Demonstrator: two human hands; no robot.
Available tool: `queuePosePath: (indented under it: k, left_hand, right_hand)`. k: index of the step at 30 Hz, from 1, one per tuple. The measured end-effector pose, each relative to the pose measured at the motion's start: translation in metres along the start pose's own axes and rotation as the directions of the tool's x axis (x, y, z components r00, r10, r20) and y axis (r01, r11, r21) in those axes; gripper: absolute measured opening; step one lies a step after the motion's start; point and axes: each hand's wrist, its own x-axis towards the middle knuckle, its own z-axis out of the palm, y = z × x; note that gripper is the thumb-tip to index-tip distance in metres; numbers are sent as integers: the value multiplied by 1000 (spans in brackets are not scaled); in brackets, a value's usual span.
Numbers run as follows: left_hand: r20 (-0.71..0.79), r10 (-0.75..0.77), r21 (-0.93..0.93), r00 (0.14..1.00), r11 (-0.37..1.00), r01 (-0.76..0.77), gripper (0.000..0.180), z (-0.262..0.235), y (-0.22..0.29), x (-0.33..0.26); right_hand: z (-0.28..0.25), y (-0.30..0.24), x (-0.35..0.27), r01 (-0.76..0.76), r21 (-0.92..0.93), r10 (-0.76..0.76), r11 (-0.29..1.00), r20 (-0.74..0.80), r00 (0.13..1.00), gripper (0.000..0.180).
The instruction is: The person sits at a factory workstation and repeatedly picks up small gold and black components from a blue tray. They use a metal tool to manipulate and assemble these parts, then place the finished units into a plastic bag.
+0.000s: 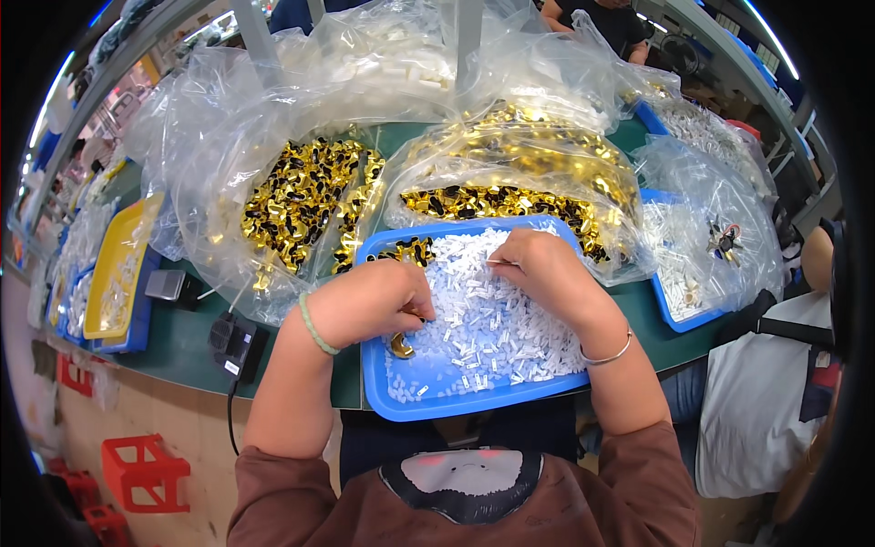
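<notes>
Both pinch: left hand (381,294) a half-hidden gold piece (416,316), right hand (545,264) a white piece (496,263).

The tray (474,399) is blue, the small pieces (501,321) white.

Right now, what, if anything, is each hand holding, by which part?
Right hand: a small white piece, apparently pinched at one end. Left hand: seemingly a gold piece; gripped part hidden, can't tell.

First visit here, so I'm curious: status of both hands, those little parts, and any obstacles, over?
Left hand seemingly pinching gold piece. Right hand pinching white piece. Loose white pieces in blue tray. Clear bags crowd tray's far side.
</notes>
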Motion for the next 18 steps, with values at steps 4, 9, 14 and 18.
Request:
queuePosePath:
  k: [4,9,14,18]
  left_hand:
    - [-59,-57,-178,997,983,46,14,-9,18,11]
    - [-150,-317,-784,936,616,83,17,0,27,25]
    - [-158,-399,-962,903,267,-50,32,7,19,35]
    - [-158,-357,-963,921,261,-64,41,10,11,36]
  right_hand:
    - [-7,-8,2,-106,149,110,983,-12,994,10]
    - [-14,-18,7,-116,314,165,942,-134,977,6]
    - [-19,-22,9,-141,396,217,907,-152,964,10]
    - [-23,-25,10,-147,431,230,890,-148,962,9]
